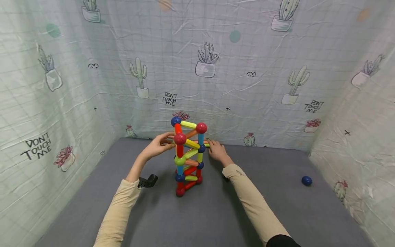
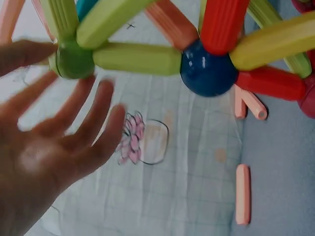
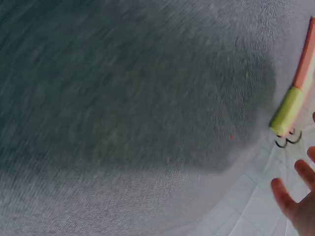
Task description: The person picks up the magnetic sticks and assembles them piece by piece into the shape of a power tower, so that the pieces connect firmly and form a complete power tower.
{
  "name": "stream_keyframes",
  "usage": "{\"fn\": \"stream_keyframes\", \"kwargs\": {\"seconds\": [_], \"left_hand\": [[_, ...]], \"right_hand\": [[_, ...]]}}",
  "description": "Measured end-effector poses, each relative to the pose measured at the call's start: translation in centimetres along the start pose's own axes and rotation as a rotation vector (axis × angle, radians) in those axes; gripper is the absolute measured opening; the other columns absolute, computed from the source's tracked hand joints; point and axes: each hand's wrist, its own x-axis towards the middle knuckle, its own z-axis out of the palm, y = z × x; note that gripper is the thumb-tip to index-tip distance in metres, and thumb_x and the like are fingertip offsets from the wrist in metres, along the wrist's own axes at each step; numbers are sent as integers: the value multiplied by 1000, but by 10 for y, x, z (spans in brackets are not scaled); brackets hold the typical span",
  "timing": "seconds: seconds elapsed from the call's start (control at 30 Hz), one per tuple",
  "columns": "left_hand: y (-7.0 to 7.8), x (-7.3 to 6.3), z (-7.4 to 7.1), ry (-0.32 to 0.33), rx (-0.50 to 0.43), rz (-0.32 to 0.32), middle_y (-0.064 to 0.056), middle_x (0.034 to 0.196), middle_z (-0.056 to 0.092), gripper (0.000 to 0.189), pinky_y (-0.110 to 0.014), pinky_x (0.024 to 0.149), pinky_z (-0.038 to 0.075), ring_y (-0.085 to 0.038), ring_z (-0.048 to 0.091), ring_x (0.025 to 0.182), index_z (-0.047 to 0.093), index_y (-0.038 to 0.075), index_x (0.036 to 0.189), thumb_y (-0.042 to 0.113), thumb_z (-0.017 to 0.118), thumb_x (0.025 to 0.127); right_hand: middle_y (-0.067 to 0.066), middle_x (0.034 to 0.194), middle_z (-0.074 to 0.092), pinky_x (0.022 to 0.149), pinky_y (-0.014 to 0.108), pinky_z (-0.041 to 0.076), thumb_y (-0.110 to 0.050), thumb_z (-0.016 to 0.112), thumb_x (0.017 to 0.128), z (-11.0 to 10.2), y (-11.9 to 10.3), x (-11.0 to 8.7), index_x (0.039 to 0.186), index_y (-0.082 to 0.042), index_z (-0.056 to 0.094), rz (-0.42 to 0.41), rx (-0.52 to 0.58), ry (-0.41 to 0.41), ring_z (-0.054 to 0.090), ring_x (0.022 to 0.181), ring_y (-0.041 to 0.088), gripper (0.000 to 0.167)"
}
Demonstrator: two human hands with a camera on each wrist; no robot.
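A tower of coloured rods and balls (image 1: 180,160) stands upright on the grey table, with red, blue and green balls at its joints. My left hand (image 1: 158,145) is at its upper left side. In the left wrist view the thumb and fingers of that hand (image 2: 59,142) hold a green ball (image 2: 75,61) on the tower, with the other fingertips spread below it. Behind the tower to the right, my right hand (image 1: 217,151) reaches to a yellow-green rod (image 1: 207,145). The right wrist view shows its fingers spread beside this rod, which lies in line with an orange rod (image 3: 304,61).
Several salmon-orange rods (image 2: 243,194) lie along the table's back edge. A blue ball (image 1: 307,180) rests on the grey table (image 1: 271,192) at the right. A cactus-printed curtain (image 1: 172,79) encloses the back and sides.
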Motion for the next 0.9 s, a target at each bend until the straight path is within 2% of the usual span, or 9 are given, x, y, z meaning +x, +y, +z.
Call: {"fn": "stream_keyframes", "kwargs": {"seconds": [0.07, 0.17, 0.2, 0.27, 0.37, 0.5, 0.63, 0.7, 0.9], "left_hand": [[13, -4, 5, 194, 9, 120, -26, 119, 51, 35, -30, 82, 49, -33, 56, 100, 48, -3, 121, 1, 51, 87], [38, -8, 14, 520, 5, 382, -30, 106, 55, 26, -21, 80, 46, -25, 57, 94, 53, -12, 110, -9, 46, 86], [46, -8, 16, 595, 15, 465, -30, 103, 55, 24, -19, 79, 44, -23, 56, 93, 53, -13, 107, -10, 46, 85], [54, -6, 20, 664, 44, 593, -27, 99, 56, 22, -24, 81, 44, -21, 56, 93, 55, -12, 104, -5, 45, 86], [63, -4, 27, 662, 130, 708, -22, 97, 59, 24, -26, 82, 44, -20, 56, 92, 58, -9, 101, 8, 48, 88], [69, -6, 36, 619, 184, 787, -20, 95, 60, 29, -23, 82, 44, -26, 55, 89, 61, -6, 98, 18, 48, 88], [68, -10, 42, 593, 242, 806, -19, 95, 59, 34, -21, 86, 43, -29, 53, 91, 62, -5, 98, 24, 48, 89], [67, -11, 44, 573, 275, 810, -18, 96, 59, 38, -21, 87, 42, -29, 52, 93, 62, -5, 98, 29, 47, 89], [65, -15, 48, 524, 329, 816, -17, 100, 57, 38, -24, 82, 42, -29, 48, 96, 62, -2, 99, 32, 47, 90]], "right_hand": [[7, 145, 30, 97, 56, 32, -19, 41, 94, 4, -1, 3, 141, -12, 26, 18, -11, -53, 31, 131, 28, 50], [5, 149, 22, 99, 57, 29, -19, 39, 94, 9, -3, 7, 143, -14, 21, 20, -6, -100, 25, 134, 26, 52], [5, 149, 20, 100, 57, 28, -19, 38, 94, 10, -3, 7, 143, -14, 20, 21, -5, -109, 24, 135, 26, 52], [4, 150, 19, 100, 56, 28, -20, 38, 95, 12, -4, 8, 143, -14, 19, 25, -15, -133, 23, 135, 27, 52], [4, 150, 17, 102, 55, 26, -21, 37, 95, 14, -3, 7, 143, -16, 18, 53, -51, -184, 21, 136, 27, 52], [6, 147, 24, 101, 53, 29, -23, 40, 94, 14, -3, 5, 142, -16, 24, 66, -109, -174, 24, 133, 28, 51], [13, 134, 36, 92, 49, 37, -21, 46, 92, 13, -3, 1, 136, -14, 35, 30, -140, -50, 33, 124, 31, 46], [12, 133, 37, 90, 48, 39, -21, 46, 92, 13, -4, -1, 135, -14, 37, 16, -158, -24, 34, 122, 31, 44], [5, 139, 39, 91, 46, 39, -20, 43, 94, 16, -7, -1, 136, -16, 37, -22, -191, -73, 36, 123, 28, 43]]}}
